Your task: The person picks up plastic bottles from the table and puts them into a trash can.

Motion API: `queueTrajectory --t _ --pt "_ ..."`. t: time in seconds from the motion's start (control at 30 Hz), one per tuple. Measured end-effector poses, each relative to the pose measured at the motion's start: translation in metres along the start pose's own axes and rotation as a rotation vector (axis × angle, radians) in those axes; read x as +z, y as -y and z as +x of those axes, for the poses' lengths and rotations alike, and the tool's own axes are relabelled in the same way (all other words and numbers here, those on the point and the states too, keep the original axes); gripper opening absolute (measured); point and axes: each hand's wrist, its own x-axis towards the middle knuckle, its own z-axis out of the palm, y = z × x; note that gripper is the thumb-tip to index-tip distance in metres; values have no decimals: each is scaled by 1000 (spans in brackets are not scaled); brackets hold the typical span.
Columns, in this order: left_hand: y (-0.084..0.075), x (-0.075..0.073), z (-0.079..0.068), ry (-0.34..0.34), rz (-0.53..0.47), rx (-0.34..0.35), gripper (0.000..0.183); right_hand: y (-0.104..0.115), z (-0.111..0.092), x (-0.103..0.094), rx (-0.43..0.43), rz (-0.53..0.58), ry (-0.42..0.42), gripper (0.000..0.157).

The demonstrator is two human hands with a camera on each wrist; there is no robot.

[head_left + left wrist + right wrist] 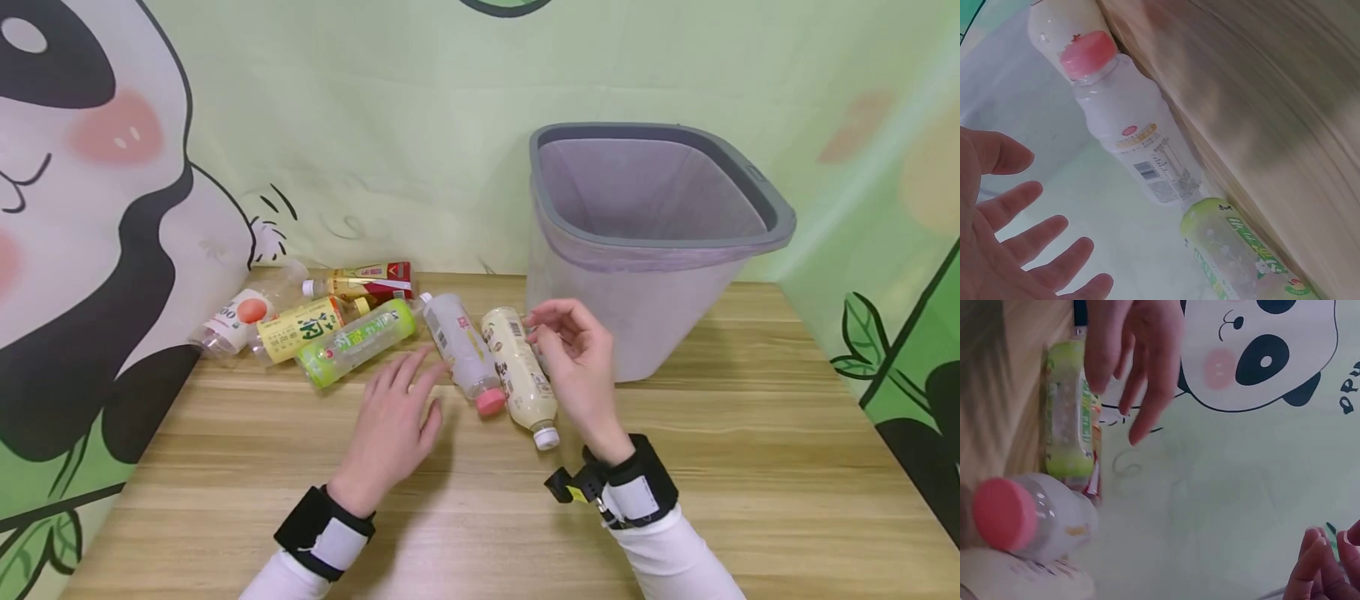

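My left hand (393, 421) hovers over the table with its fingers spread, holding nothing. Just beyond its fingertips lie a white bottle with a pink cap (463, 350) and a green-labelled bottle (358, 343). In the left wrist view the fingers (1063, 228) are apart from both. Beside the pink-capped bottle is a cream-coloured bottle with a white cap (519, 367). Close to its right side is my right hand (577, 362), fingers loosely bent and thumb near the fingertips. The right wrist view shows those fingertips (1313, 550) with nothing visible between them.
A grey bin (592, 312) with a liner folded over its rim stands behind my right hand. At the back left lie a yellow-labelled bottle (300, 327), a red-and-gold bottle (378, 282) and a clear bottle with a peach label (238, 321). A panda-printed backdrop (360, 150) surrounds the wooden table (487, 517).
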Motion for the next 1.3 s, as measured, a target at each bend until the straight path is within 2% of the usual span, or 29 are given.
queueTrajectory --t 0.1,0.4,0.67,1.0,1.3 --pt "4 2 1 10 9 -10 44 -7 -9 5 65 16 -1 22" --pt "23 5 6 7 53 -37 43 -27 -28 20 137 75 -10 24" --pt "50 5 15 22 113 -73 52 -29 -28 24 126 105 -12 26" --pt "82 3 31 58 142 -167 56 -26 -32 29 146 115 22 26" --pt "97 10 33 131 172 -232 61 -26 -34 30 168 102 32 27"
